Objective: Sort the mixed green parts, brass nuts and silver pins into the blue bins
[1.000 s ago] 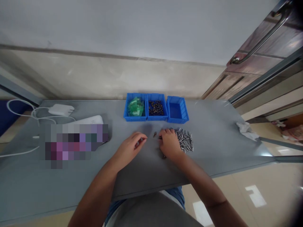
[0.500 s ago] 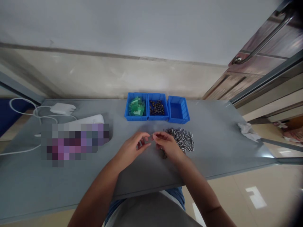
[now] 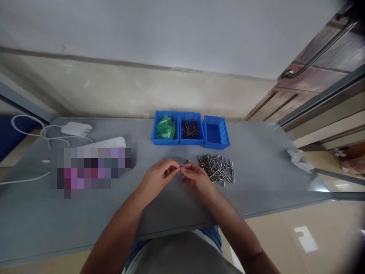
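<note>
My left hand [image 3: 156,178] and my right hand [image 3: 198,180] meet over the table in front of me, fingertips touching. Both pinch at the same spot; a tiny dark part shows between them, too small to name. Just beyond the right fingers lies a small loose metal piece [image 3: 188,161]. To the right of that hand spreads a pile of silver metal pins [image 3: 224,170], with small brass-coloured pieces [image 3: 204,161] at its left side, partly hidden by the hand.
Along the back stand three blue bins: one with green plastic pieces [image 3: 165,129], one with small dark and brass fittings [image 3: 190,130], and a third blue bin [image 3: 216,131]. A white power strip [image 3: 118,142], partly pixelated, and an adapter [image 3: 76,129] with cables lie left. Crumpled tissue [image 3: 298,158] lies right.
My hands have come together, and the left thumb and fingers have closed into a pinch against the right fingertips. The small loose piece beyond the right hand now shows.
</note>
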Demonstrator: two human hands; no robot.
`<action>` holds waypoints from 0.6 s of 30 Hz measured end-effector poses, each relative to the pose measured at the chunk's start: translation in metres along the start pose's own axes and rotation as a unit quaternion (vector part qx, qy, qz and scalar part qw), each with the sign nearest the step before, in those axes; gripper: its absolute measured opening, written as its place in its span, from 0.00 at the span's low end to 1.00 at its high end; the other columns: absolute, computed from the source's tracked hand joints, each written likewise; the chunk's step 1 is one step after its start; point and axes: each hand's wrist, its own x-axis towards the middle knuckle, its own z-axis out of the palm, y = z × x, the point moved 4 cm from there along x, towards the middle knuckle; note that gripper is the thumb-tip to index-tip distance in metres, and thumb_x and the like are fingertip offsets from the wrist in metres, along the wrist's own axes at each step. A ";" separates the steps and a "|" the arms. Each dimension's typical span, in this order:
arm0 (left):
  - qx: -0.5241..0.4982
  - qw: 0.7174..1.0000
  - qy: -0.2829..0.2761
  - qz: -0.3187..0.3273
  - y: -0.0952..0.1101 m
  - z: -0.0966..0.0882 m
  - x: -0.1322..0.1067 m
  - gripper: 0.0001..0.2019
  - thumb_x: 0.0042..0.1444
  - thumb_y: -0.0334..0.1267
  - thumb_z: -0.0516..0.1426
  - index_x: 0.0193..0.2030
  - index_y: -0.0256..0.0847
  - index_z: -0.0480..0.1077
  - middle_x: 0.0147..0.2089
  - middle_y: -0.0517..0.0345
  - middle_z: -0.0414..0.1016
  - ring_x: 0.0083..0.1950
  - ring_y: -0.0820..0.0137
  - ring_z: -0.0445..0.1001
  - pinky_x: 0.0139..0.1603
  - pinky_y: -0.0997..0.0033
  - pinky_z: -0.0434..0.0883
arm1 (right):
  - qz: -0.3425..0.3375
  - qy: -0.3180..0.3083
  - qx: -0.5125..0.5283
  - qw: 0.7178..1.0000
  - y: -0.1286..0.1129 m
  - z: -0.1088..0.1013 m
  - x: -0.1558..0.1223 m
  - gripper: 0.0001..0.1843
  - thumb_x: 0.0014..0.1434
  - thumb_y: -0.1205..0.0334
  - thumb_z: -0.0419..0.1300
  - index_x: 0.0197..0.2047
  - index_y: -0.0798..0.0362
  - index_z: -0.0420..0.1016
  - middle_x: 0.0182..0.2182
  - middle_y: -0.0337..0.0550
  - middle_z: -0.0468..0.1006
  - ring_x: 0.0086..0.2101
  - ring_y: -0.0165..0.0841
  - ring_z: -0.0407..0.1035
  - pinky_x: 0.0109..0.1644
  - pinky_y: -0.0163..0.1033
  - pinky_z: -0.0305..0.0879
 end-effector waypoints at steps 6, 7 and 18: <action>-0.001 1.000 0.000 -0.006 -0.005 0.001 -0.001 0.03 0.56 0.35 0.53 0.37 0.41 0.65 0.33 0.62 0.71 0.32 0.76 0.70 0.32 0.78 0.67 | -0.247 0.094 -0.274 0.925 -0.023 0.010 -0.017 0.07 0.49 0.63 0.59 0.34 0.53 0.68 0.31 0.39 0.70 0.31 0.28 0.64 0.34 0.35 0.60; -0.003 1.000 0.001 -0.001 -0.006 0.001 -0.001 0.03 0.56 0.35 0.53 0.37 0.41 0.65 0.33 0.62 0.71 0.32 0.76 0.71 0.32 0.78 0.67 | -0.270 0.096 -0.314 0.905 -0.025 0.013 -0.020 0.07 0.50 0.64 0.58 0.35 0.52 0.68 0.32 0.40 0.71 0.31 0.29 0.64 0.35 0.35 0.60; -0.006 1.000 0.001 -0.003 -0.002 -0.003 -0.002 0.04 0.57 0.36 0.51 0.37 0.42 0.65 0.35 0.62 0.70 0.35 0.75 0.70 0.32 0.79 0.66 | -0.130 -0.009 -0.202 0.971 -0.010 0.005 -0.006 0.08 0.49 0.60 0.57 0.34 0.53 0.69 0.28 0.39 0.70 0.27 0.28 0.64 0.28 0.34 0.63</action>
